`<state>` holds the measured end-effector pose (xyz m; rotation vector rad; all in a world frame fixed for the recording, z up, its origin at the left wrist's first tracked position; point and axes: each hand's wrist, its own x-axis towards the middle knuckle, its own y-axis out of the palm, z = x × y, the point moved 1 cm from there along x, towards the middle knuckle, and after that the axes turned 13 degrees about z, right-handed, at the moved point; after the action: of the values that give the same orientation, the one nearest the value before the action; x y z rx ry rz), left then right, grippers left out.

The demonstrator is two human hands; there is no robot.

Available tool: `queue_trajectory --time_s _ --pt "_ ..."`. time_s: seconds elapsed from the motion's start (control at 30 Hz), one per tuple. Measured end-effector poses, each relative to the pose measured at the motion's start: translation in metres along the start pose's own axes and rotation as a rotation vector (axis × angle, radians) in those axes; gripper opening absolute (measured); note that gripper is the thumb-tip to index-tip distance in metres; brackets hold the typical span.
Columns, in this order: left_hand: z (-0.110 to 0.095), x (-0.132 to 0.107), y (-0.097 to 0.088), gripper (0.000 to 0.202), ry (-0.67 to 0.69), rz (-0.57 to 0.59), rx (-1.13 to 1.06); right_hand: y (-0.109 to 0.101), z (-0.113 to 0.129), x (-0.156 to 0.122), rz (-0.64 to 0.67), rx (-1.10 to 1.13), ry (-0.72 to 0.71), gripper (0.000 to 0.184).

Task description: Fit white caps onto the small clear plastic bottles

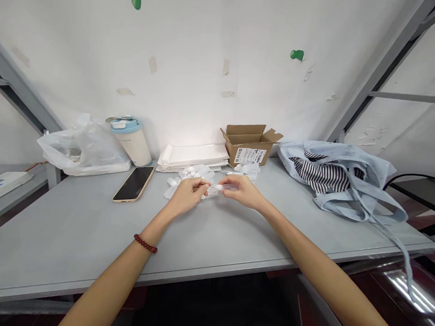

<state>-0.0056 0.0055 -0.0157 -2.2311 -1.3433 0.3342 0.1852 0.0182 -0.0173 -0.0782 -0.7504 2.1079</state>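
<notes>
Both of my hands meet over the middle of the grey table (pixel 228 241). My right hand (pixel 242 191) pinches a small clear tube with a white end (pixel 219 187), which points toward the other hand. The fingertips of my left hand (pixel 189 194) are closed just left of that white end; what they grip is too small to make out. Just behind and under the fingers lies a loose heap of small white and clear plastic pieces (pixel 197 171). More such pieces (pixel 251 170) sit behind my right hand, in front of the cardboard box.
At the back stand an open cardboard box (pixel 248 144), a stack of white sheets or envelopes (pixel 194 155) and a blue-lidded cup (pixel 133 141). A phone (pixel 133 184) and a white plastic bag (pixel 83 148) are left. A light blue cloth bag (pixel 370 166) lies right, its strap over the edge.
</notes>
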Motion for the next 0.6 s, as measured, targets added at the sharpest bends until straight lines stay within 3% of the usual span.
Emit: queue_trajectory --time_s 0.2,0.6 --pt "-0.005 0.000 0.000 0.028 -0.008 0.015 -0.074 0.001 -0.001 0.001 0.008 0.018 0.002 0.016" --pt "-0.014 -0.002 -0.006 0.024 -0.069 -0.097 -0.104 -0.004 0.003 0.000 0.005 0.078 0.070 0.023"
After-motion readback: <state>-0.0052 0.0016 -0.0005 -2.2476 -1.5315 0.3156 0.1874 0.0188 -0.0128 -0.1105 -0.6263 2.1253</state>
